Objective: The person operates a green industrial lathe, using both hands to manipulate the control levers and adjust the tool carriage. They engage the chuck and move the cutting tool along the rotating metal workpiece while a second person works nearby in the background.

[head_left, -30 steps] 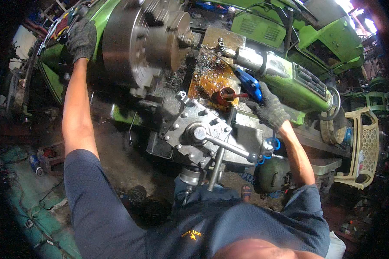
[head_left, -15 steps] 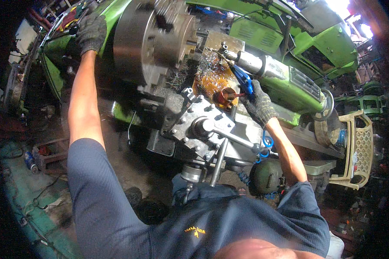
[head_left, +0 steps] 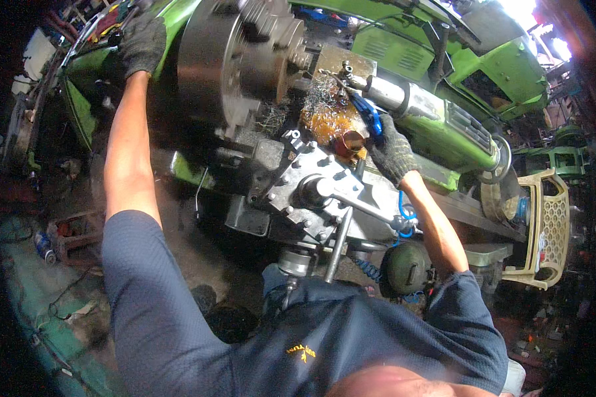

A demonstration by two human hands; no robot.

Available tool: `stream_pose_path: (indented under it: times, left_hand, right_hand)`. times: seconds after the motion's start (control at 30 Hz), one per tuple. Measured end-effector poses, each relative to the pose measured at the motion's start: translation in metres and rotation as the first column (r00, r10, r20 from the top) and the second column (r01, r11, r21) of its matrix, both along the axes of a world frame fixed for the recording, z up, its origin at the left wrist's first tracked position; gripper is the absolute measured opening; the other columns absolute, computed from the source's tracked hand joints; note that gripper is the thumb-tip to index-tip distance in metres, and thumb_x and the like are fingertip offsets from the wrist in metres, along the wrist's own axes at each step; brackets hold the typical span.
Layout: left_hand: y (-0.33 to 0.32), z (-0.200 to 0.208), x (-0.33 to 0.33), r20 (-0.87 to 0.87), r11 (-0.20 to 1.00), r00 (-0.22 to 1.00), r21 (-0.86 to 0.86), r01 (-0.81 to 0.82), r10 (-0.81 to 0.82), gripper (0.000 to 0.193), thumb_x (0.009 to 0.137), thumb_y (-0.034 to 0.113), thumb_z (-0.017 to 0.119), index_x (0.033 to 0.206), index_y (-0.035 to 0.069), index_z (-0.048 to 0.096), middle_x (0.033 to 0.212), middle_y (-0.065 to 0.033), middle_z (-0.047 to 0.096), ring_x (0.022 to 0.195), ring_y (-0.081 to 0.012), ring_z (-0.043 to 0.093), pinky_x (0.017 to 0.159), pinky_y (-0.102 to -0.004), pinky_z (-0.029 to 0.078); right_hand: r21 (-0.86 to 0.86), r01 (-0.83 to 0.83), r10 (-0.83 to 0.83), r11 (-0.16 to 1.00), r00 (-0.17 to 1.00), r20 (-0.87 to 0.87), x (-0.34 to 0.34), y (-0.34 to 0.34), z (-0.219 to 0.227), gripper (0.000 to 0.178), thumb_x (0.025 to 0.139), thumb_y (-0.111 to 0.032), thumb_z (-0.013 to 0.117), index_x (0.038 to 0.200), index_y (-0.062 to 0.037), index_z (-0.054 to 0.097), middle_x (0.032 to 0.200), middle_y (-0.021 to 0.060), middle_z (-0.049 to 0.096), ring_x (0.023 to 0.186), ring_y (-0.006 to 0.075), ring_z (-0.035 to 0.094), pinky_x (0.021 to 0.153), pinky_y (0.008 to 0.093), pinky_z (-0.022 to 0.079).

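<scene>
My left hand [head_left: 143,47], in a dark knitted glove, is at the green headstock of a lathe at the upper left; its fingers are too blurred to make out what they touch. In my gloved right hand [head_left: 392,153] is a blue air blow gun [head_left: 366,112], its thin nozzle pointing up and left toward the large steel chuck [head_left: 208,63]. The chuck's stepped jaws look smeared. Between chuck and right hand, metal shavings [head_left: 324,99] lie on the oily, orange-brown carriage. A reddish-brown cup [head_left: 350,143] stands just left of that hand.
The tool post [head_left: 311,192] with its bolts and long handle sits nearest my body. At right extends the green tailstock [head_left: 437,109], its steel quill facing the chuck. Blue coiled hose [head_left: 405,215] hangs below my right wrist. A cream plastic chair [head_left: 549,231] stands far right.
My right hand and the blow gun have shifted slightly left and up. My left hand stays at the headstock. The chuck jaws show in a different position.
</scene>
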State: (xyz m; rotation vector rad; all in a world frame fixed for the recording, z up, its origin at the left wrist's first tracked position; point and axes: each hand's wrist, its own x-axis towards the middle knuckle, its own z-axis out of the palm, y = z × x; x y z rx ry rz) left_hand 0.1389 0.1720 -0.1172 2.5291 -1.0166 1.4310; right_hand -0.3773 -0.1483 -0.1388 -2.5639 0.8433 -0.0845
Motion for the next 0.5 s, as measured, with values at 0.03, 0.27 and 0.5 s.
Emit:
stream_pose_path:
  times: [0.03,0.27,0.5]
  left_hand:
    - [0.001,0.007,-0.011,-0.05,0.999,0.998,0.024,-0.044,0.045,0.027,0.095,0.034,0.056,0.111,0.019,0.071,0.125,-0.0067,0.064,0.117,-0.0321,0.056,0.103,-0.0464,0.044]
    - [0.01,0.002,0.002,0.052,0.994,0.995,-0.067,0.09,-0.086,0.029,0.096,0.035,0.055,0.112,0.018,0.071,0.124,-0.0073,0.065,0.119,-0.0324,0.056,0.104,-0.0465,0.043]
    - [0.005,0.001,0.0,-0.088,0.993,0.989,0.014,-0.118,0.119,0.033,0.096,0.035,0.055,0.117,0.016,0.071,0.13,-0.0099,0.064,0.124,-0.0331,0.054,0.109,-0.045,0.04]
  right_hand:
    - [-0.004,0.016,-0.016,1.0,1.0,-0.024,-0.002,0.001,0.004,0.048,0.09,-0.034,0.069,0.122,-0.0073,0.045,0.097,0.0306,0.068,0.094,0.0503,0.066,0.077,0.0569,0.051]
    - [0.017,0.018,-0.019,1.0,0.999,0.035,-0.01,-0.002,-0.007,0.046,0.09,-0.032,0.069,0.121,-0.0089,0.045,0.1,0.031,0.068,0.098,0.0506,0.065,0.08,0.0574,0.05]
    - [0.114,-0.034,0.022,0.993,0.995,0.098,0.013,0.01,0.002,0.061,0.086,-0.031,0.072,0.134,-0.0103,0.042,0.103,0.0303,0.068,0.102,0.0497,0.065,0.085,0.0541,0.051]
